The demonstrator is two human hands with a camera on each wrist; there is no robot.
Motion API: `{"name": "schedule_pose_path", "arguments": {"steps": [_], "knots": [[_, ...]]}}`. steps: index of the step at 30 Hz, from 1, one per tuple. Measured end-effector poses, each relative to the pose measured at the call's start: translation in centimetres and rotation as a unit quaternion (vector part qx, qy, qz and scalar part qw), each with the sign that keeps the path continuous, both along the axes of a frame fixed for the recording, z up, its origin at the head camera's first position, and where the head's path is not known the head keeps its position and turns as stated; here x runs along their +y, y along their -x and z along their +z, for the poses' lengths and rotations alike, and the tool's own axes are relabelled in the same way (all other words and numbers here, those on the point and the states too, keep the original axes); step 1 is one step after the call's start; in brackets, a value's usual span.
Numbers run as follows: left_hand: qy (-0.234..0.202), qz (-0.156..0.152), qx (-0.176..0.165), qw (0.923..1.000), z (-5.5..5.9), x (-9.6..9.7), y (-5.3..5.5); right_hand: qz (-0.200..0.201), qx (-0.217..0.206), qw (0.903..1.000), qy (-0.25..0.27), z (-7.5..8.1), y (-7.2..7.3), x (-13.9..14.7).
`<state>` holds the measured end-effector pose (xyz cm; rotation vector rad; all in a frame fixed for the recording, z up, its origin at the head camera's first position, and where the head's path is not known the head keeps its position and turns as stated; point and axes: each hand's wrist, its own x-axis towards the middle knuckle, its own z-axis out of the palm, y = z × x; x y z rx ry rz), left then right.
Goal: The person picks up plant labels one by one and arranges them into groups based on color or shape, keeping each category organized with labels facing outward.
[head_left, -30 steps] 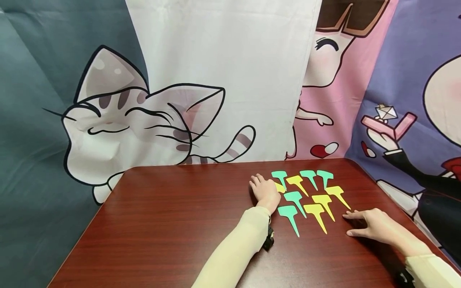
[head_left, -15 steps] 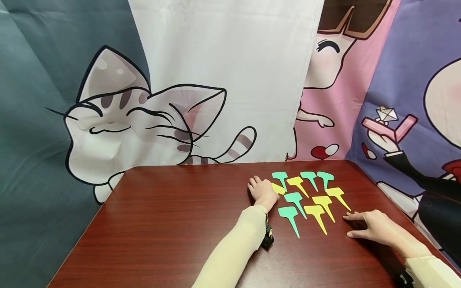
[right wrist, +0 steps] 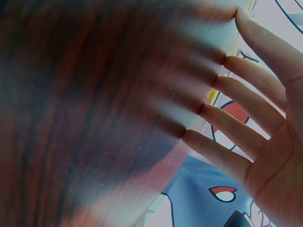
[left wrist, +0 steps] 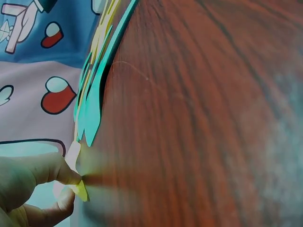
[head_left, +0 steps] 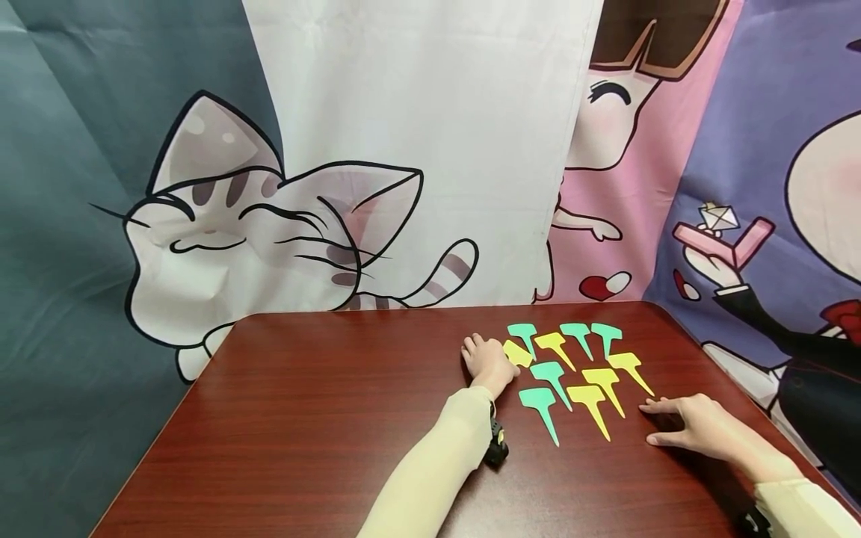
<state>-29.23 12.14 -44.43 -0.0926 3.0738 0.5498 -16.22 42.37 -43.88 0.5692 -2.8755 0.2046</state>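
My left hand [head_left: 489, 365] pinches a yellow T-shaped plant label [head_left: 516, 354] at the left side of the group. In the left wrist view, thumb and finger [left wrist: 71, 176] close on its yellow end [left wrist: 82, 191]; part of the label is hidden by the fingers. Several green plant labels, one nearest the front [head_left: 538, 400], and several yellow ones [head_left: 588, 397] lie flat to its right. My right hand [head_left: 703, 427] rests on the table right of the group, its fingers [right wrist: 246, 90] extended and spread, holding nothing.
The reddish-brown wooden table [head_left: 303, 426] has rounded far corners. Behind it hangs a cartoon-printed cloth [head_left: 430, 90], close to the table's far edge. A black wrist camera [head_left: 496, 447] is strapped at my left cuff.
My left hand has shifted slightly left, and the pinched yellow plant label has come a little left with it, showing more of its head. The right hand stays still.
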Motion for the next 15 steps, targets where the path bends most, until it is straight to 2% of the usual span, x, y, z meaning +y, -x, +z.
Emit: {"name": "schedule_pose_path", "arguments": {"steps": [15], "knots": [[-0.047, -0.049, 0.019, 0.9975, 0.2, -1.1, -0.4, -0.005, -0.014, 0.9999, -0.005, 0.1, 0.1, -0.1]]}}
